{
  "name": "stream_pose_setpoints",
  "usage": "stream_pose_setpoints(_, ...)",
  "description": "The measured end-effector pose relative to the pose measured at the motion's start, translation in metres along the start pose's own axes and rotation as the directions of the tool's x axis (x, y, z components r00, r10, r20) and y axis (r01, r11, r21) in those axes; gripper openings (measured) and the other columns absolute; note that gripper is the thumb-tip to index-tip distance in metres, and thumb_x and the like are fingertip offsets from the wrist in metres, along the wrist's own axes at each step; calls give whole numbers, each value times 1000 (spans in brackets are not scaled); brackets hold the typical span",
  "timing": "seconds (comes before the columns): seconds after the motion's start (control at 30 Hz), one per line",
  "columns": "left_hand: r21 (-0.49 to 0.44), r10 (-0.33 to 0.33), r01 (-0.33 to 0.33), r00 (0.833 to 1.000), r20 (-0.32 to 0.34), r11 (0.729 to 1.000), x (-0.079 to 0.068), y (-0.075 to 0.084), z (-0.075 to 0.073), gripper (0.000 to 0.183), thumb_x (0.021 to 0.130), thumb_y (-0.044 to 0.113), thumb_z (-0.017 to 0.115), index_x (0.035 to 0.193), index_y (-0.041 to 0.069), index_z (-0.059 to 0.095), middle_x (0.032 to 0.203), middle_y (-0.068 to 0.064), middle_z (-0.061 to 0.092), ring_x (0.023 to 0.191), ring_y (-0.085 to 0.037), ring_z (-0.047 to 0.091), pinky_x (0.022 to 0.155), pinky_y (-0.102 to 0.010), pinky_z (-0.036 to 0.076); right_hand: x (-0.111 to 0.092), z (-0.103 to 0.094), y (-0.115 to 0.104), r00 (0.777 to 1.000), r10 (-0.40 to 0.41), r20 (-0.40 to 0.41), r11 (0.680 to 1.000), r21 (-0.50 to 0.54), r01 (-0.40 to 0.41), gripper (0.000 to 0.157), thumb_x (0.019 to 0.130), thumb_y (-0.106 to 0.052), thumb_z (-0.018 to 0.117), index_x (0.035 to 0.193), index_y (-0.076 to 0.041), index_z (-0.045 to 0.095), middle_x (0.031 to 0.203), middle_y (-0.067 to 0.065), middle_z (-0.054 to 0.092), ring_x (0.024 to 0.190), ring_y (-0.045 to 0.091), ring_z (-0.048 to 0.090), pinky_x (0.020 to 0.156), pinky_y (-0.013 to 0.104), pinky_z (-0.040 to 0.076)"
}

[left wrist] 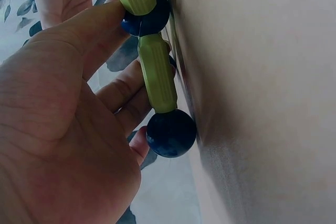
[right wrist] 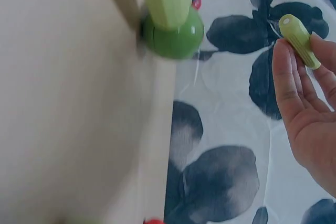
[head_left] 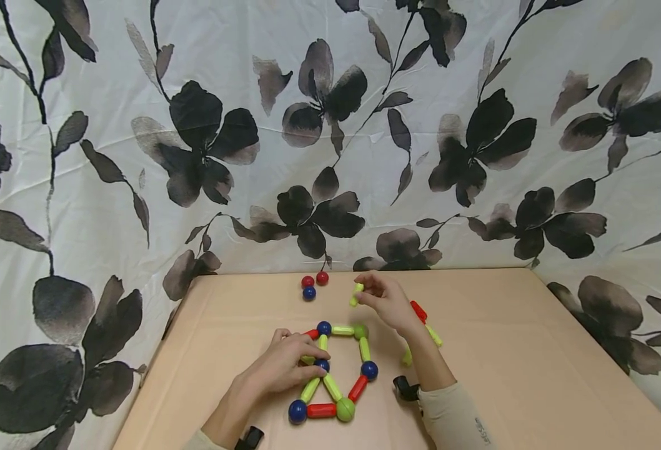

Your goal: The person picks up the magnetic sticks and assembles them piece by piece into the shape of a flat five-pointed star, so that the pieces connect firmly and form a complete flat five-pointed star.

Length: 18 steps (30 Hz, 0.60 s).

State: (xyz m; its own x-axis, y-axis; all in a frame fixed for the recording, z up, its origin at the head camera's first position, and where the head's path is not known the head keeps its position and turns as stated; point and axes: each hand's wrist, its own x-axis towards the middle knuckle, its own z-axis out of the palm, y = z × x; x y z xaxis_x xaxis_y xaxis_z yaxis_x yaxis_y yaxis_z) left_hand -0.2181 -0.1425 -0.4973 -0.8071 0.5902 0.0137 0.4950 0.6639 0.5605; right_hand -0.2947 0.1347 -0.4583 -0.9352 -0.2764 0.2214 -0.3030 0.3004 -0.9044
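Yellow-green and ribbed, a short rod (head_left: 356, 295) is pinched in the right hand (head_left: 385, 300) beyond a ball-and-rod frame (head_left: 332, 387) whose inner blue ball (head_left: 323, 366) the left hand (head_left: 285, 362) grips, apparently mid-assembly, with careful end-to-ball alignment likely needed for the next move.

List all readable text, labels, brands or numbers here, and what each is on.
Right sleeve: a short run of small dark print, too small and blurred to read.
Rods and balls: none seen.
Backdrop cloth: flowers and leaves, no lettering seen.
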Motion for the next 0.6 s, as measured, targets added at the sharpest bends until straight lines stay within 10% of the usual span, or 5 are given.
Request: stream_pose_setpoints(0.6,18,31,-31,999,-27,999,1,0,3,31,95,46,74,121,29,79,108,19,69,101,-3,58,94,-46,25,15,40,-5,996,91,25,992,88,-93,20,95,-2,73,114,-5,67,94,15,68,82,34,69,82,41,60)
